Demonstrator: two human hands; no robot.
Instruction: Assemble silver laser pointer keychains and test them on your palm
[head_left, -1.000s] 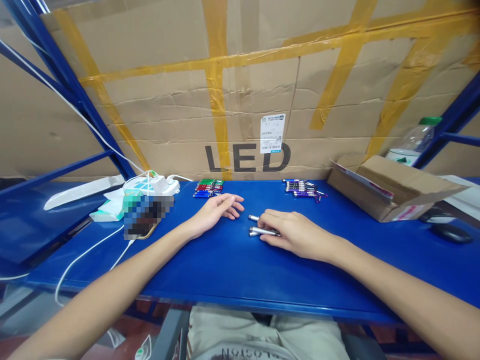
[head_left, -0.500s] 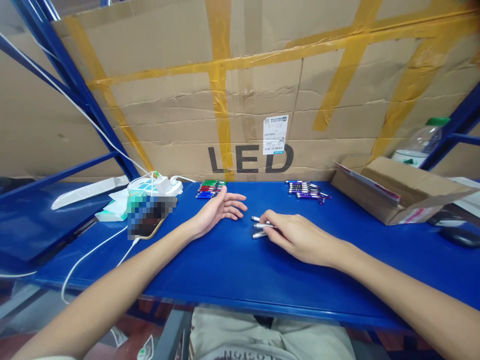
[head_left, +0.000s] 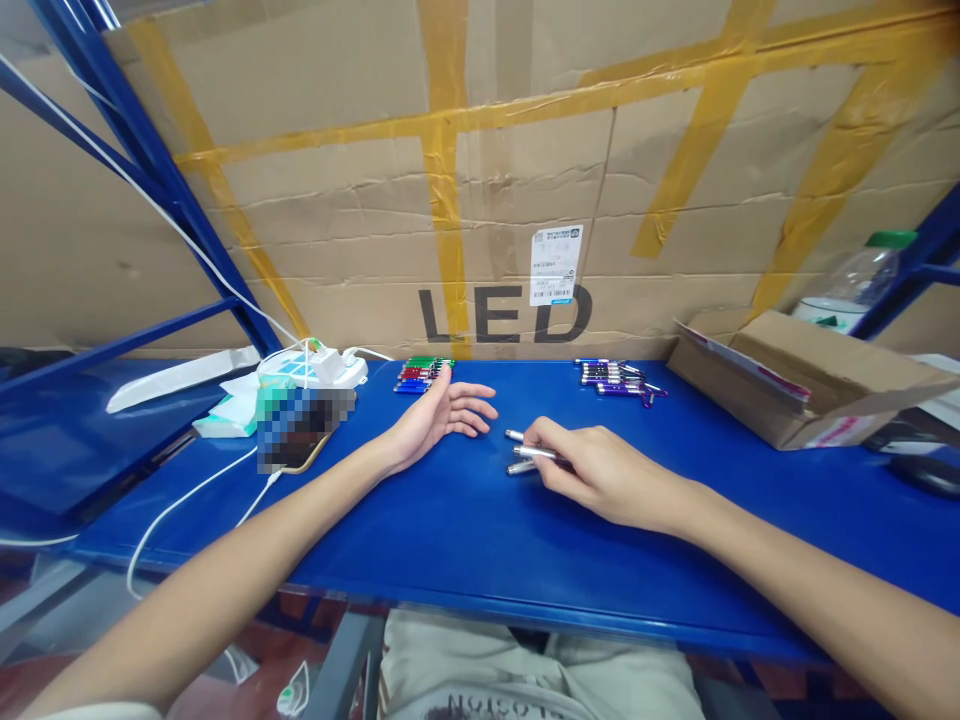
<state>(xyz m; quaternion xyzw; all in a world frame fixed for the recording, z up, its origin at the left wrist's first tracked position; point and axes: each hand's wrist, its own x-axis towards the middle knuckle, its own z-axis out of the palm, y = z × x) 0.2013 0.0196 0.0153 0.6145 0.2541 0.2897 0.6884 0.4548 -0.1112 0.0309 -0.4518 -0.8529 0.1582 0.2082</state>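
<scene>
My right hand (head_left: 592,468) is closed on silver pens (head_left: 531,452) at the middle of the blue table; their ends stick out to the left of its fingers, and the rest is hidden by the hand. To the left, my left hand (head_left: 442,420) is held with its fingers spread and nothing in it. Right behind its thumb lies a group of green, red and blue pens (head_left: 420,377), partly covered by the hand. A second group of purple, black and blue pens (head_left: 611,378) lies beyond my right hand, near the cardboard.
An open cardboard box (head_left: 795,385) stands at the right, with a bottle (head_left: 855,285) behind it and a black mouse (head_left: 926,475) beside it. At the left are a phone (head_left: 304,435), a power strip (head_left: 337,370) and white cables. A large cardboard sheet (head_left: 345,230) closes off the back.
The silver pens in my right hand have shifted slightly, the middle one now tilted. My left hand keeps its spread pose. The whole view has moved a little.
</scene>
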